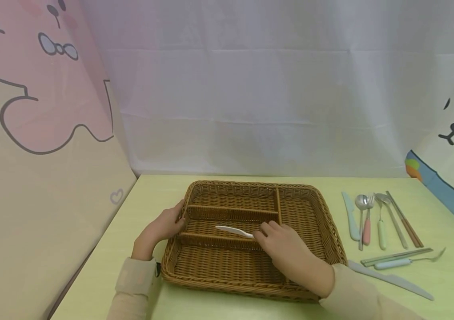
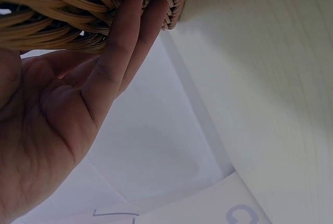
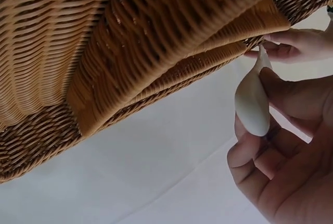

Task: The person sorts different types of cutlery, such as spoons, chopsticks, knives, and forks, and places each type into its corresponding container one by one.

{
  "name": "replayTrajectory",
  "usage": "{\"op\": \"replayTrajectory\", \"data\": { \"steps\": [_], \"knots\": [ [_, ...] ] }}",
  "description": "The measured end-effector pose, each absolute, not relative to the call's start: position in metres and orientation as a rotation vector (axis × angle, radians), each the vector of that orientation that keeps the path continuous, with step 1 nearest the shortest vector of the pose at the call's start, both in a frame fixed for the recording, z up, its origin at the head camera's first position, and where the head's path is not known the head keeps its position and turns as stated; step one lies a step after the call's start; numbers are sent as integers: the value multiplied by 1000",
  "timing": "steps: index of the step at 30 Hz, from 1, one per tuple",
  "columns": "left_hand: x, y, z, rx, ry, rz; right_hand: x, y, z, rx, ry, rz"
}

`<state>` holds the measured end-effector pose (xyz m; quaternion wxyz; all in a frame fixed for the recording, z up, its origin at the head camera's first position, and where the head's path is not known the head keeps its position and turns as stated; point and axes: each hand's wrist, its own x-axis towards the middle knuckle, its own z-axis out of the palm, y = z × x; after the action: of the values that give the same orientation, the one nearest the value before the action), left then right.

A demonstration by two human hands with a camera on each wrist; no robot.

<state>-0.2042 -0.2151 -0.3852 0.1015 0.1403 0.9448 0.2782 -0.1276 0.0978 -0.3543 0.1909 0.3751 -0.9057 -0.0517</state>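
Note:
A brown wicker basket with several compartments stands on the table. At its left side my left hand grips the rim, the thumb over the edge; in the left wrist view that hand has its fingers against the outer weave. My right hand, over the dividers right of the middle, pinches a small white knife, its blade pointing left above the middle compartment. The right wrist view shows the knife's pale handle between the thumb and fingers of my right hand.
Right of the basket lie a light-blue knife, spoons, forks and brown-ended chopsticks. Nearer the front are green chopsticks, a blue-handled fork and a large grey knife, its end close to the basket. A white curtain hangs behind.

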Motion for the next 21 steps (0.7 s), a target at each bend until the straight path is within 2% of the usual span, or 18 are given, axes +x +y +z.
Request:
{"op": "replayTrajectory", "data": {
  "steps": [21],
  "knots": [
    [-204,-215,-386,405,2802,801,-124,84,-360,1236,-2505,-242]
  ]
}}
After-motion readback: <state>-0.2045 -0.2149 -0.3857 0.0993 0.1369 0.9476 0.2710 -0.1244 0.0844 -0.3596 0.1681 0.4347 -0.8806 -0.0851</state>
